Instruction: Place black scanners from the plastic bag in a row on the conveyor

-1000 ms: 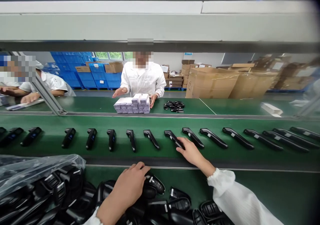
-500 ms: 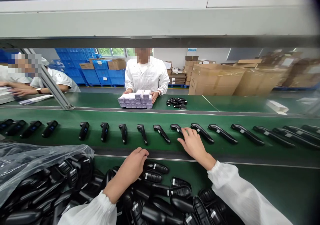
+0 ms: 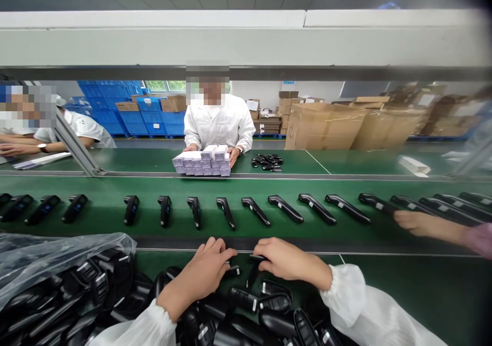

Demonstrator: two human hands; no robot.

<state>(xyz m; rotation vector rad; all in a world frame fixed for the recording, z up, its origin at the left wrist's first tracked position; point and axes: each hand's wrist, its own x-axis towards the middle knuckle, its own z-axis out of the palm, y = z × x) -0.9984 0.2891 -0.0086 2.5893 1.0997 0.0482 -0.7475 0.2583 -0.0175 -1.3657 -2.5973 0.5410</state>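
At eight o'clock, a clear plastic bag (image 3: 73, 251) lies by heaped black parts (image 3: 130, 289), which spread to six. At seven, the left hand (image 3: 203, 269) curls over a labelled part (image 3: 233, 270); I cannot tell whether it grips. At five, the right hand (image 3: 284, 259) pinches a dark piece (image 3: 257, 258). Past three, a co-worker's hand (image 3: 426, 225) touches a black device (image 3: 374, 202) on the green belt (image 3: 326, 238).

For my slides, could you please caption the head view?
Left hand and right hand over loose black parts, near lined-up black devices.
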